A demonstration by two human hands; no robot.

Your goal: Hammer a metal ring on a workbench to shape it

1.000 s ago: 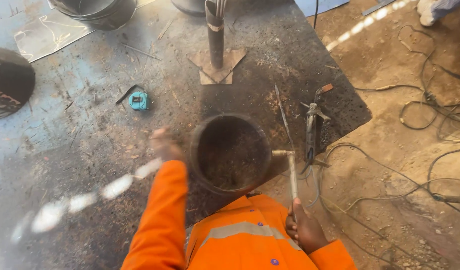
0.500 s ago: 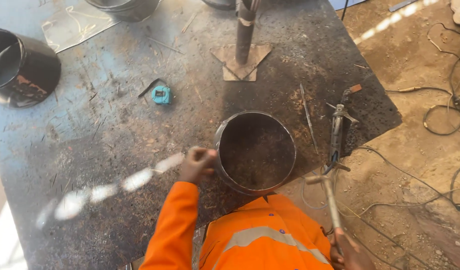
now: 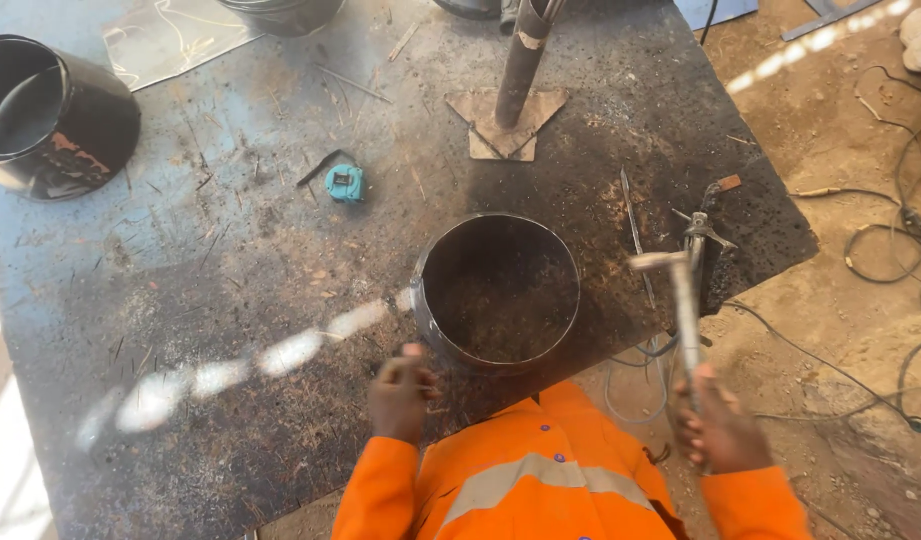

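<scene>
- The right hand [image 3: 722,428] is wrapped around the handle of a hammer [image 3: 680,305]; the hammer's head is raised off the table, just right of the metal ring.
- The left hand [image 3: 400,392] rests on the steel table [image 3: 180,300], fingers curled in. It sits right beside the ring's near-left rim; whether it pinches something small I cannot tell.
- The metal ring [image 3: 497,290], a short, wide, open cylinder, stands upright near the table's front edge, between the two hands.
- A welded stand, an upright pipe on a flat base plate [image 3: 507,120], stands behind the ring.
- A small blue tape measure [image 3: 344,182] lies left of that stand, well apart from the ring.
- A black conical vessel [image 3: 55,115] sits at the table's far-left corner.
- A clamp-like tool [image 3: 702,245] and a thin rod [image 3: 630,215] lie at the table's right edge.
- Cables [image 3: 880,235] trail over the dirt floor on the right.
- Both sleeves [image 3: 540,480] are orange with a reflective band.
</scene>
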